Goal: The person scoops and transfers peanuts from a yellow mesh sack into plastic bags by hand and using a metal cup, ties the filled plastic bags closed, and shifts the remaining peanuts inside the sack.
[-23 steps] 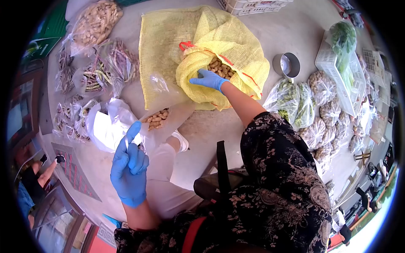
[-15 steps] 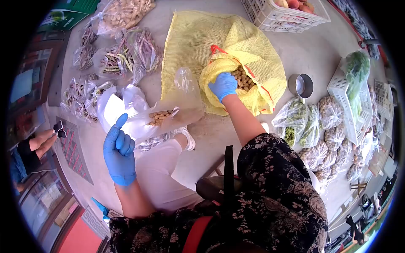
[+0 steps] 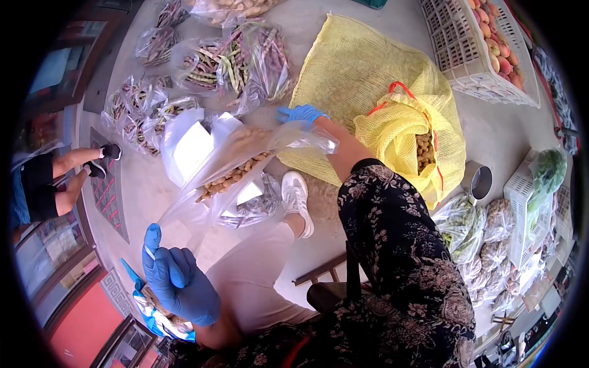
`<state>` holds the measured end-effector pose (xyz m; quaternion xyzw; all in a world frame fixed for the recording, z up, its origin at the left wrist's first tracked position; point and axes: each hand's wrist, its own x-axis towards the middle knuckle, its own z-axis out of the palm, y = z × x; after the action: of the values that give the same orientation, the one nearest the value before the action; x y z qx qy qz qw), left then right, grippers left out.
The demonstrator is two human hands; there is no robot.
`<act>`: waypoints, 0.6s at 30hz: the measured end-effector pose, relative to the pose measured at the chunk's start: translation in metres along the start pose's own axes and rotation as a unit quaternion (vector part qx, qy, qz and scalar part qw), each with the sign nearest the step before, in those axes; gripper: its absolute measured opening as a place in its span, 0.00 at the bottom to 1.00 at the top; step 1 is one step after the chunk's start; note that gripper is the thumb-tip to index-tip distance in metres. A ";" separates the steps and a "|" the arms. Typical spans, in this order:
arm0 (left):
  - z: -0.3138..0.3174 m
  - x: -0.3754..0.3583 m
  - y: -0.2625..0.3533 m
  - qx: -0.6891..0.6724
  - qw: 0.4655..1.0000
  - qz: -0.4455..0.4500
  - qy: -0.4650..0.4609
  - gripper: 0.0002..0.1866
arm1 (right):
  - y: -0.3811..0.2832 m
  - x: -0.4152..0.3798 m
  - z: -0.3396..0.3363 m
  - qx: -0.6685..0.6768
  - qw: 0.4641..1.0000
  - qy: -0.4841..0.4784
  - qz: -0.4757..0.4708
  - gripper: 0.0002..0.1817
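Observation:
My left hand (image 3: 178, 279), in a blue glove, is at the lower left with curled fingers closed on the near edge of a clear plastic bag (image 3: 230, 162). Brown peanuts (image 3: 236, 176) lie in a slanting row inside the bag. Also gloved in blue, my right hand (image 3: 304, 115) is at the bag's far end, fingers stretched to the left, partly covered by the film. To its right, a yellow mesh sack (image 3: 392, 132) with a red drawstring lies open, showing more peanuts (image 3: 424, 153).
Bagged beans (image 3: 264, 64) lie at the upper left, near a white plastic bag (image 3: 187, 147). A crate of peaches (image 3: 460, 52) stands at the upper right. A metal pan (image 3: 477, 180), bagged greens (image 3: 457, 227) and a white crate (image 3: 521, 208) are at right. A person's legs (image 3: 70, 178) show far left.
My right hand has come out of the sack and moved left to the plastic bag. My left hand is lower, still by the bag's near edge. The view has shifted.

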<state>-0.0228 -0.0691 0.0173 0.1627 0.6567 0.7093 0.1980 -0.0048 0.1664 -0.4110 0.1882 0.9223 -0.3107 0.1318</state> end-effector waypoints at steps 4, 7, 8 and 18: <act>-0.003 0.000 -0.011 -0.013 1.000 0.011 0.026 0.24 | 0.018 0.009 0.006 -0.103 0.977 -0.136 0.130 0.22; -0.011 0.002 -0.007 -0.015 0.999 0.003 0.041 0.23 | 0.002 -0.054 -0.081 -0.067 0.981 -0.063 0.169 0.20; -0.014 -0.006 0.003 -0.022 0.999 -0.009 0.035 0.23 | -0.006 -0.090 -0.105 -0.056 0.984 -0.035 0.163 0.20; 0.003 0.041 -0.056 -0.069 0.992 -0.064 0.079 0.18 | -0.001 -0.174 -0.239 0.210 0.926 0.230 0.216 0.20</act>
<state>-0.0529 -0.0434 -0.0397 0.0498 0.6288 0.7495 0.2009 0.1204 0.2685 -0.1636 0.4723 0.7782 -0.4092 -0.0622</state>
